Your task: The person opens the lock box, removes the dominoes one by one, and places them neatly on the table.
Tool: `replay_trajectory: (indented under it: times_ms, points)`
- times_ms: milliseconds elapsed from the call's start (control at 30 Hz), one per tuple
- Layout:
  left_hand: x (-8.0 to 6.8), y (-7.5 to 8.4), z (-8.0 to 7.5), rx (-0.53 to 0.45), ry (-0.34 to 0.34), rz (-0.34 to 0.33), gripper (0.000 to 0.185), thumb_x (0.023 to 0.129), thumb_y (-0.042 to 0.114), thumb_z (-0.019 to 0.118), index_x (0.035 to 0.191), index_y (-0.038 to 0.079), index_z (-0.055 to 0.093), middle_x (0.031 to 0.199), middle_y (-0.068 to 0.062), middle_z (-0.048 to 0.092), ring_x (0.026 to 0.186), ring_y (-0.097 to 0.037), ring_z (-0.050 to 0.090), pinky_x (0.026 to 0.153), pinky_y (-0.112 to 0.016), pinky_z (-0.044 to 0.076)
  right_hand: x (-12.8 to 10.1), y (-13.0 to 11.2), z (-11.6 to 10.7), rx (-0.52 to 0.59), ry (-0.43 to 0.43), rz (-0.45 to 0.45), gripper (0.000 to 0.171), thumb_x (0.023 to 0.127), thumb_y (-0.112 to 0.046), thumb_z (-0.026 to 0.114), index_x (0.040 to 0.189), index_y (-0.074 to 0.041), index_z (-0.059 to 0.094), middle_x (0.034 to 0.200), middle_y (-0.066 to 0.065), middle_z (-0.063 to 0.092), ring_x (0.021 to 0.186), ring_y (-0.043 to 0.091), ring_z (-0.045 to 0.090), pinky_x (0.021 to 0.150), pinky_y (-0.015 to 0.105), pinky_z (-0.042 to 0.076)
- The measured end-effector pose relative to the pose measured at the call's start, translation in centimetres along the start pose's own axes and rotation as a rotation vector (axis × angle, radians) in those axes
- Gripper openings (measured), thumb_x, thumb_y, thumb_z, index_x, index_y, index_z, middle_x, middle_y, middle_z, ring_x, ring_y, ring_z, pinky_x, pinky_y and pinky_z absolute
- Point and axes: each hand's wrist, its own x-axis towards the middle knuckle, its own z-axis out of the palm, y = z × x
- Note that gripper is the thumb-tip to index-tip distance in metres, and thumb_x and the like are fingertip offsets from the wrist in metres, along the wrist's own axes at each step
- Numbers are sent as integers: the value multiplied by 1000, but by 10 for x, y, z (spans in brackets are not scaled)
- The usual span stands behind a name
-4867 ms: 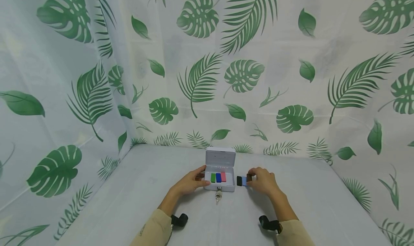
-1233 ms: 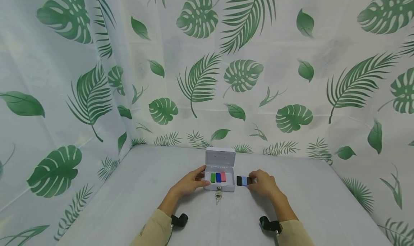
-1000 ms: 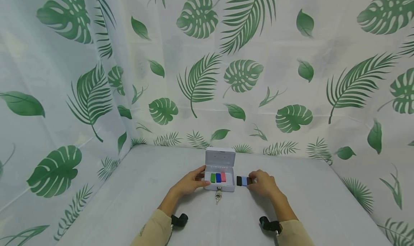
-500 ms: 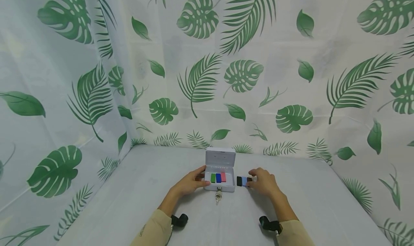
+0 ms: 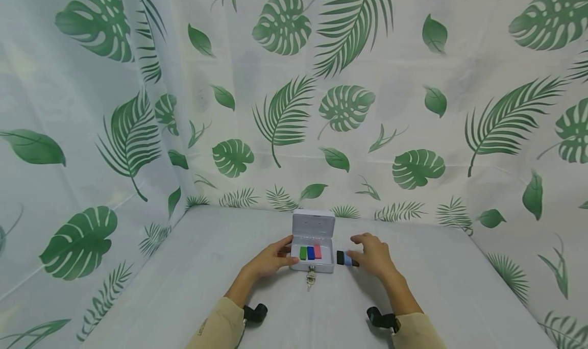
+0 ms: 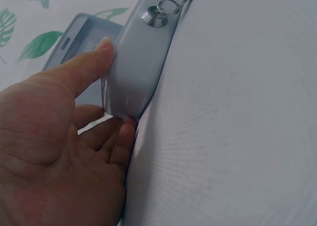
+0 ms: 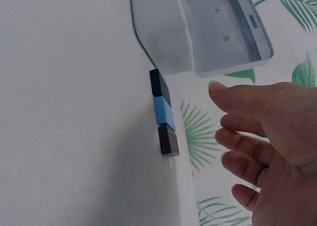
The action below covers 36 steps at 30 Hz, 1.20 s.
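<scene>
Beside the small metal cash box (image 5: 313,259) steadied by the gripping left hand (image 5: 268,260), three small, rigid, probably light blocks (image 7: 164,119) lie under the open, empty right hand (image 7: 270,151), best pinched by their sides

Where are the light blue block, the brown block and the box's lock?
light blue block (image 7: 164,113), right wrist view, middle of its top face.
brown block (image 7: 168,140), right wrist view, its top face.
lock (image 6: 154,15), left wrist view, round keyhole plate.

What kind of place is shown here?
Probably a staged recording booth, not a lived-in room: leaf-print curtains close in a cloth-covered table, which bears only a small metal box and some coloured blocks.
</scene>
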Motion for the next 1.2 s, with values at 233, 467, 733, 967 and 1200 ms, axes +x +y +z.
replay_trajectory:
  times_ms: [233, 467, 733, 967, 1200]
  points:
    - [1, 0, 1, -4, -4, 2, 85, 97, 36, 75, 165, 13, 30, 155, -14, 52, 140, -34, 53, 114, -56, 43, -1, -8, -2, 11, 7, -14, 44, 93, -25, 79, 129, -1, 70, 126, 19, 70, 103, 36, 68, 92, 59, 42]
    - [0, 1, 2, 6, 0, 2, 83, 97, 35, 75, 165, 13, 32, 152, -15, 55, 138, -33, 54, 114, -56, 44, 0, -13, -1, -1, 27, -36, 44, 93, -25, 79, 130, -2, 70, 126, 17, 70, 104, 35, 67, 92, 59, 42]
    - [0, 1, 2, 18, 2, -5, 83, 97, 36, 75, 165, 13, 31, 152, -15, 55, 138, -33, 54, 114, -56, 43, 2, -18, 1, -1, 15, -29, 43, 92, -25, 81, 128, -3, 72, 126, 16, 70, 105, 33, 65, 94, 58, 42]
    - [0, 2, 1, 18, 7, -15, 83, 97, 37, 75, 165, 14, 32, 153, -15, 54, 139, -34, 53, 115, -56, 42, 3, -24, 3, 73, -9, -66, 41, 92, -20, 80, 129, -3, 71, 127, 15, 69, 100, 29, 64, 92, 54, 48]
    - [0, 1, 0, 16, 7, -15, 83, 97, 37, 75, 165, 15, 32, 152, -15, 55, 139, -34, 54, 115, -56, 43, 4, -30, 7, 106, -24, -87, 38, 92, -18, 80, 128, -5, 72, 126, 13, 69, 99, 26, 63, 87, 49, 52]
